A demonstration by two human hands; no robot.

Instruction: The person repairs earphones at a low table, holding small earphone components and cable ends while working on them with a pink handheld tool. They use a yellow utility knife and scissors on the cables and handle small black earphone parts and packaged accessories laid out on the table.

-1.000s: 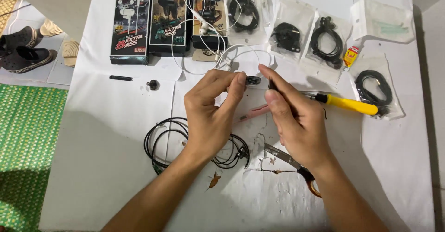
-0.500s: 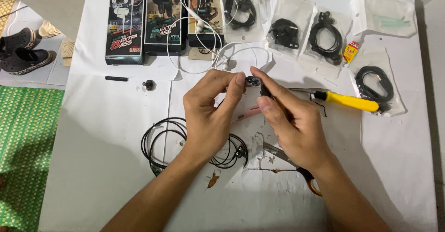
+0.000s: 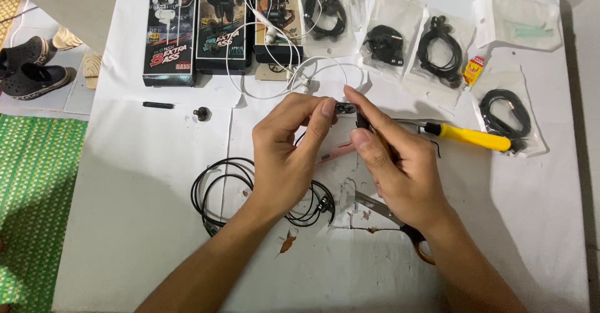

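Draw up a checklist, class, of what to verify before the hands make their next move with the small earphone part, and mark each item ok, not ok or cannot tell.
1. Left hand grips the small black earphone part between thumb and forefinger: ok.
2. Right hand pinches a dark piece right beside it: ok.
3. The two pieces line up: cannot tell, fingers hide the joint.
4. Black cable lies slack on the table, coiled under the left wrist: ok.
5. Scissors clear of the right hand: not ok, partly under the wrist.
6. Yellow-handled tool lies on the table beside the right hand: ok.
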